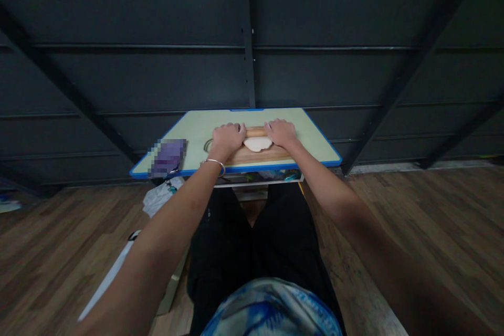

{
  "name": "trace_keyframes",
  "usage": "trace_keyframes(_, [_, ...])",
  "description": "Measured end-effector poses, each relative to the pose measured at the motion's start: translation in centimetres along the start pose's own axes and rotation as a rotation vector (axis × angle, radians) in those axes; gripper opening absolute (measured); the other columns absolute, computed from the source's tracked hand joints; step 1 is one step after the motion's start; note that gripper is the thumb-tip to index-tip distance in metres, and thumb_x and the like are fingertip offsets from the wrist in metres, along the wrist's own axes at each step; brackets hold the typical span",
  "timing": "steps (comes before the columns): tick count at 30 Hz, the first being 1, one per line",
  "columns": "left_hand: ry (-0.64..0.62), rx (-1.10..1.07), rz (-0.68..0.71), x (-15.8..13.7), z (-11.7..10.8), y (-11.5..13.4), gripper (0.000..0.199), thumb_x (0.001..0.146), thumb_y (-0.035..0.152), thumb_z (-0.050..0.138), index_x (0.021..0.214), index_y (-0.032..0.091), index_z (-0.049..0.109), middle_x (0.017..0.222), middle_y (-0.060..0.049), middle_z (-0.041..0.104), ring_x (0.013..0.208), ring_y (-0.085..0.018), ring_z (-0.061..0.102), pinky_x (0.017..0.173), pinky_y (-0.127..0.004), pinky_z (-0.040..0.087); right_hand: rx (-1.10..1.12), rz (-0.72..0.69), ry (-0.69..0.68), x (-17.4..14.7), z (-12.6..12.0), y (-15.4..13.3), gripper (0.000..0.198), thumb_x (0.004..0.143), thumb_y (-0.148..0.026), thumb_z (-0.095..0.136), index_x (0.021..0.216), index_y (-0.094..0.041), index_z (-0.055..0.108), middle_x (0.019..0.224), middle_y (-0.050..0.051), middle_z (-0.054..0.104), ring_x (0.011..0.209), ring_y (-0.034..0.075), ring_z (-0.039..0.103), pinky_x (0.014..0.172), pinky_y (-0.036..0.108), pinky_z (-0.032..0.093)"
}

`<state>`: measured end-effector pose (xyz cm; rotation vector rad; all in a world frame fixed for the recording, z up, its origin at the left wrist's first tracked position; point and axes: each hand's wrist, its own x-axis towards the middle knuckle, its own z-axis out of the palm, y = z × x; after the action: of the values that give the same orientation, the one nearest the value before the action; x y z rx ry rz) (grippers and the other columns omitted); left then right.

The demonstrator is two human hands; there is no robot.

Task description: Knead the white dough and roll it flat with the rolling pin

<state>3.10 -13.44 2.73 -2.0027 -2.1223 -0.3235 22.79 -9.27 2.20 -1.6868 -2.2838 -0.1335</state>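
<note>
A wooden rolling pin [255, 132] lies crosswise on a wooden board [260, 156], with my two hands on its ends. My left hand [228, 136] is closed over the left end, and a silvery bangle circles that wrist. Over the right end, my right hand [280, 132] has its fingers wrapped in the same way. Between the hands, a flat piece of pale dough [258, 144] spreads on the near side of the pin. The pin's ends are hidden under my fingers.
The board rests on a pale green tabletop [192, 128] with a blue edge. A purple, partly pixelated item [170, 157] lies at its left. Below is an open shelf [260, 176] with small items. A dark panelled wall [177, 79] stands behind.
</note>
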Motion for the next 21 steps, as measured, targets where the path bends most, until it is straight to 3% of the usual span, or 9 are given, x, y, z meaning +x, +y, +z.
trace_keyframes(5, [0.005,-0.038,0.028,0.4,0.0,-0.2,0.064,0.109,0.046,0.021,0.139,0.020,0.071,0.140,-0.018,0.071,0.126,-0.036,0.065,0.103,-0.048,0.048,0.010,-0.013,-0.053,0.0,-0.7,-0.2,0.063,0.115,-0.050,0.022,0.135,-0.016,0.071,0.140,0.019,0.070,0.130,0.036,0.061,0.109,0.047,0.047])
trace_keyframes(9, [0.056,-0.067,0.047,1.1,0.4,-0.5,0.064,0.108,0.046,0.025,0.158,0.020,0.056,0.163,-0.015,0.054,0.145,-0.036,0.052,0.114,-0.048,0.043,0.032,-0.018,-0.038,0.4,-0.9,-0.1,0.056,0.113,-0.046,0.028,0.143,-0.015,0.064,0.148,0.019,0.065,0.138,0.036,0.055,0.113,0.049,0.044])
trace_keyframes(12, [0.007,-0.077,0.034,1.7,0.5,-0.7,0.066,0.108,0.048,0.025,0.163,0.021,0.051,0.168,-0.013,0.049,0.149,-0.035,0.048,0.118,-0.048,0.040,0.045,-0.021,-0.055,0.9,-0.7,0.1,0.055,0.112,-0.045,0.029,0.146,-0.015,0.060,0.152,0.019,0.062,0.143,0.036,0.051,0.115,0.051,0.042])
trace_keyframes(21, [-0.058,-0.095,0.029,2.1,-0.2,-0.7,0.065,0.108,0.049,0.022,0.149,0.021,0.064,0.155,-0.015,0.063,0.137,-0.033,0.061,0.113,-0.045,0.044,0.042,-0.023,-0.142,2.2,-0.7,0.2,0.056,0.111,-0.046,0.029,0.143,-0.016,0.063,0.149,0.019,0.065,0.140,0.036,0.056,0.112,0.052,0.046])
